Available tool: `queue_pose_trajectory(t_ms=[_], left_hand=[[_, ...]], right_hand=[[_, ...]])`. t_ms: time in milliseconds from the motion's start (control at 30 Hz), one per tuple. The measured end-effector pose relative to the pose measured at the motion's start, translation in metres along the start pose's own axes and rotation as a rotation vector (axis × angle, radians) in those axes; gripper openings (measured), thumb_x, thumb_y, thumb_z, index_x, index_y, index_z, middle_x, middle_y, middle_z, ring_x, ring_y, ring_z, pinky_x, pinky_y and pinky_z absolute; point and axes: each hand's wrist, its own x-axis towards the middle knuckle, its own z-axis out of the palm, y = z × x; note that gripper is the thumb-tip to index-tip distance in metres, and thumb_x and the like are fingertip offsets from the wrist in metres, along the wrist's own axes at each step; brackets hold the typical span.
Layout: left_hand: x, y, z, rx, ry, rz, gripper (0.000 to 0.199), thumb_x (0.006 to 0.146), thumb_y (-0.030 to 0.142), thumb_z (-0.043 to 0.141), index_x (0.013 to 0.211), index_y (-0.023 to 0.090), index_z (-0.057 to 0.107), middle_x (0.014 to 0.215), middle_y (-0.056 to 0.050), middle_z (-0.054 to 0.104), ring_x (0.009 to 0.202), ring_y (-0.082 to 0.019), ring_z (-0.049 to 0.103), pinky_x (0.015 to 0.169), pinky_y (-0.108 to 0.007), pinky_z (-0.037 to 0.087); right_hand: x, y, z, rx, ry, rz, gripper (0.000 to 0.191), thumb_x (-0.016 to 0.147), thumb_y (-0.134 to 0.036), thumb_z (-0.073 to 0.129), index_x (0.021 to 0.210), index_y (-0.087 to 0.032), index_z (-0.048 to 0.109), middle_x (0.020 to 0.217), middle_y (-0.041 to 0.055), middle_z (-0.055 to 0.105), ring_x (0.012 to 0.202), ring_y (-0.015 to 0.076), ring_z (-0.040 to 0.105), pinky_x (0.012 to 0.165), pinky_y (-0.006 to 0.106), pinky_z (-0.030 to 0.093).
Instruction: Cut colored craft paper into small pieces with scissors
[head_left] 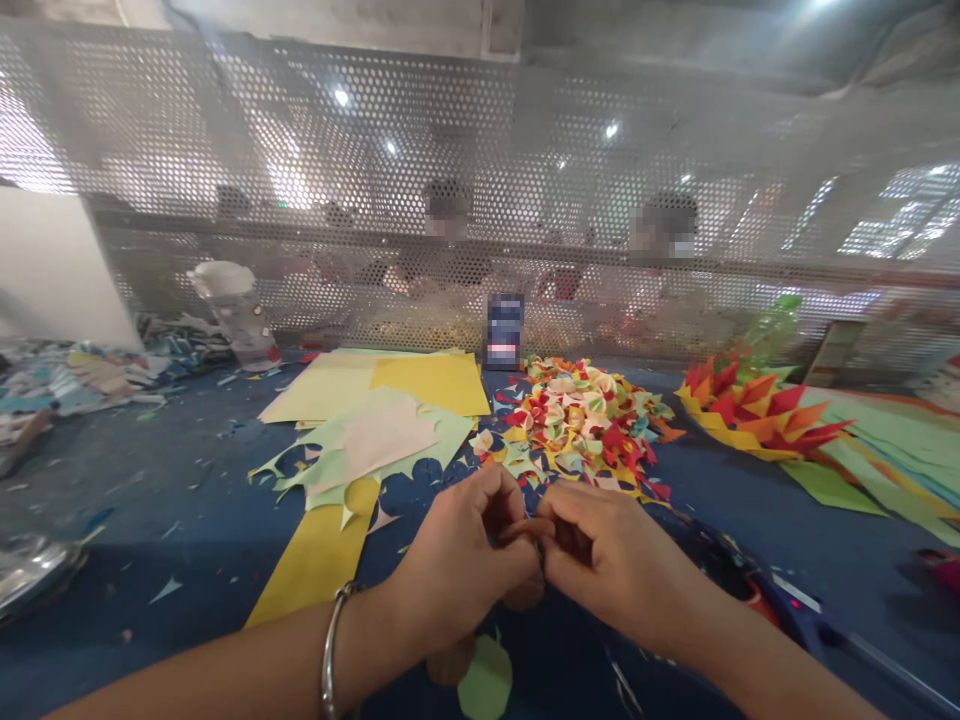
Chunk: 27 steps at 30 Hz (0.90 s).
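Observation:
My left hand, with a silver bangle on the wrist, and my right hand meet low in the middle of the view. Both pinch a small curved brown paper piece between fingers and thumbs. Just below the fingers is a brown paper disc, partly covered by my left hand. A pale green paper circle lies near the bottom edge, overlapping another brown disc. Beyond my hands spreads a heap of small curled paper pieces in red, yellow, orange and cream.
Cut paper sheets and a yellow strip lie left of centre. A phone stands before a perforated screen. To the right are a spiky paper flower and a dark blue corded tool. A cup stands left.

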Motion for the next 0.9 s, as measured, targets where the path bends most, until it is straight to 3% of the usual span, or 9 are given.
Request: queue_pose_trajectory(t_ms=[500, 900], left_hand=[[0.003, 0.002, -0.003, 0.046, 0.023, -0.011, 0.016, 0.059, 0.016, 0.053, 0.065, 0.021, 0.040, 0.059, 0.007, 0.043, 0.056, -0.010, 0.036, 0.050, -0.025, 0.028], [0.009, -0.010, -0.013, 0.028, -0.013, -0.002, 0.014, 0.061, 0.015, 0.054, 0.068, 0.022, 0.044, 0.059, 0.007, 0.042, 0.054, -0.010, 0.036, 0.049, -0.025, 0.027]], right_hand=[[-0.001, -0.002, 0.001, -0.022, 0.034, 0.004, 0.019, 0.078, -0.013, 0.050, 0.064, -0.021, 0.039, 0.064, -0.0026, 0.046, 0.059, 0.0130, 0.042, 0.053, 0.027, 0.030], [-0.002, 0.007, -0.001, -0.031, 0.081, 0.020, 0.020, 0.074, -0.012, 0.050, 0.063, -0.022, 0.037, 0.062, -0.0035, 0.044, 0.056, 0.0125, 0.042, 0.051, 0.027, 0.028]])
